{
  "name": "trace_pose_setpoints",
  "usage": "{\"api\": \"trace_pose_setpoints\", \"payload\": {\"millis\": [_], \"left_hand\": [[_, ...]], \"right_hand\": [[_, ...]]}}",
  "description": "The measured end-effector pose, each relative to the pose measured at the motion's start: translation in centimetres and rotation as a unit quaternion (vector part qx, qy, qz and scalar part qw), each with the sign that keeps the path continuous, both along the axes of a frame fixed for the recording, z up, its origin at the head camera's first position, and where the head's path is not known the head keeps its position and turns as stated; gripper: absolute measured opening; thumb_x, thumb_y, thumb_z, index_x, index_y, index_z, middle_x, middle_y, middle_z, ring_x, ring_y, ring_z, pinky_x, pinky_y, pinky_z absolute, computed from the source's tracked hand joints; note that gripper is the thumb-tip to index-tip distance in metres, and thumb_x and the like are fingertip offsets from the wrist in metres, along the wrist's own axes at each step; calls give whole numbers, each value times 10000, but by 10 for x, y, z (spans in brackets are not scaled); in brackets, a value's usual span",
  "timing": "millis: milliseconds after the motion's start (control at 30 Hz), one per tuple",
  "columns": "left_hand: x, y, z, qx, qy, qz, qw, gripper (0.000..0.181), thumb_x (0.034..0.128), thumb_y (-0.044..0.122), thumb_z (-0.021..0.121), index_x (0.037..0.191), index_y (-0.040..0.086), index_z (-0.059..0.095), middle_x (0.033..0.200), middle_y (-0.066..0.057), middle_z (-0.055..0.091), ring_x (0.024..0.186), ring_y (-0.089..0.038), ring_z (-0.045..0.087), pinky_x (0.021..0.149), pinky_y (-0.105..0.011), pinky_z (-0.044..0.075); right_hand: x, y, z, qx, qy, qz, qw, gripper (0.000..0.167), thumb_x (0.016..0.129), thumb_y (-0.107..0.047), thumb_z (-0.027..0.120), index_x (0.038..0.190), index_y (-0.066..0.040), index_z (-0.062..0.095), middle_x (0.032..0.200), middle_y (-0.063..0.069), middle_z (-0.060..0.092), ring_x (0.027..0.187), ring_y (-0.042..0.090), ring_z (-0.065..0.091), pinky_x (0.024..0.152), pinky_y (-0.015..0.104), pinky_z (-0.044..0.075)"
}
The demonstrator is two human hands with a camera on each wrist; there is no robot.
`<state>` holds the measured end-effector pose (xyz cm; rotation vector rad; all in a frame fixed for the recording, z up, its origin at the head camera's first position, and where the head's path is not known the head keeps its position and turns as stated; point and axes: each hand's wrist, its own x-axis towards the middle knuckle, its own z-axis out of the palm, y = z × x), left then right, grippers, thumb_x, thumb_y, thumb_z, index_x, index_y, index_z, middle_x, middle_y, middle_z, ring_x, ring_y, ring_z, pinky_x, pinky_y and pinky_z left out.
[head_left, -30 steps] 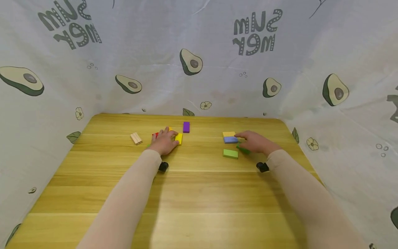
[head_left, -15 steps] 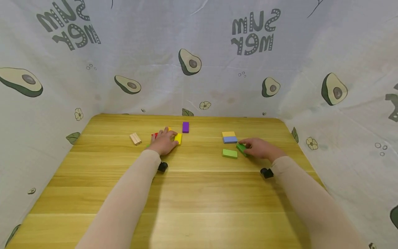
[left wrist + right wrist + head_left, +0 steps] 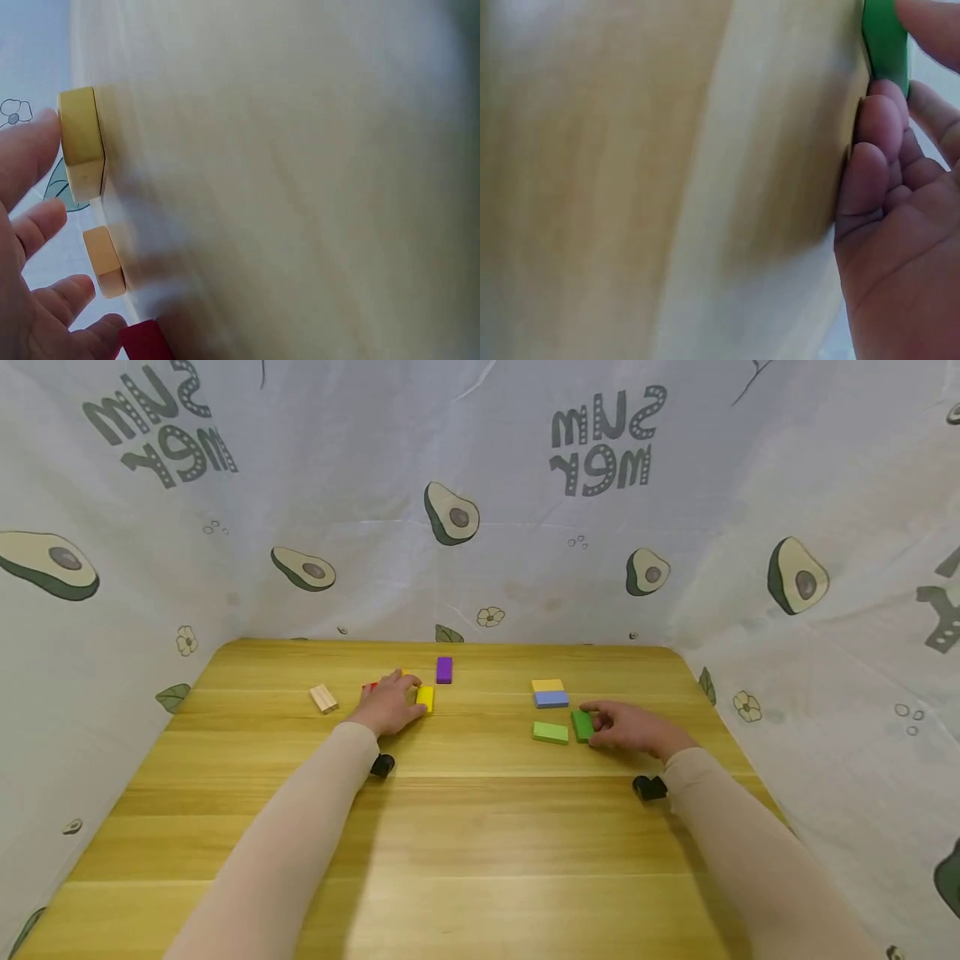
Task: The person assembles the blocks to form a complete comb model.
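In the head view my right hand (image 3: 633, 729) is at a dark green block (image 3: 582, 727) lying flat, its thumb and fingers curled at the block's ends. The right wrist view shows the thumb and fingertips against this green block (image 3: 887, 41). My left hand (image 3: 386, 703) spreads over another group, its thumb at the yellow block (image 3: 425, 698). In the left wrist view the thumb touches or nearly touches that yellow block (image 3: 81, 127); other fingertips lie near an orange block (image 3: 103, 259) and a red block (image 3: 148, 341). The hand partly hides this group.
A light green block (image 3: 551, 732) lies left of the dark green one. Behind it sit a blue block (image 3: 551, 699) and a yellow-orange block (image 3: 547, 685), edge to edge. A purple block (image 3: 444, 670) and plain wooden pieces (image 3: 324, 698) flank the left group. Printed cloth (image 3: 525, 568) walls the table.
My right hand has drawn back from the blue block towards me and right. The dark green block has turned from slanted to nearly straight. The left hand stays at its group.
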<state>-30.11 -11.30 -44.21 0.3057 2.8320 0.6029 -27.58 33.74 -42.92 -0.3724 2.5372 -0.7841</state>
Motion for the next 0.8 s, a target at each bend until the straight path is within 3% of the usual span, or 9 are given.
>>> {"api": "trace_pose_setpoints", "payload": {"millis": [133, 300, 800], "left_hand": [[0, -3, 4, -169, 96, -119, 9997, 715, 1021, 476, 653, 1613, 145, 426, 1742, -221, 211, 1613, -444, 203, 1276, -708, 137], [2, -5, 9, -240, -32, -247, 9994, 728, 1005, 469, 677, 1622, 176, 426, 1754, -226, 151, 1614, -496, 124, 1285, -705, 64], [-3, -6, 6, -422, -188, -309, 9985, 700, 1012, 480, 678, 1612, 211, 436, 1761, -218, 121, 1615, -508, 94, 1281, -715, 35]], "right_hand": [[1, 3, -5, -412, -126, -151, 9990, 742, 958, -154, 749, 1578, 39, 391, 1226, 201, 579, 1060, 279, 524, 902, 358, 478], [2, 7, -9, -705, -239, -320, 9967, 739, 957, -123, 743, 1579, 44, 382, 1197, 179, 547, 1052, 276, 495, 866, 314, 467], [3, 4, -12, -762, -213, -348, 9963, 745, 946, -93, 744, 1574, 56, 371, 1222, 189, 534, 1072, 282, 487, 885, 348, 462]]}}
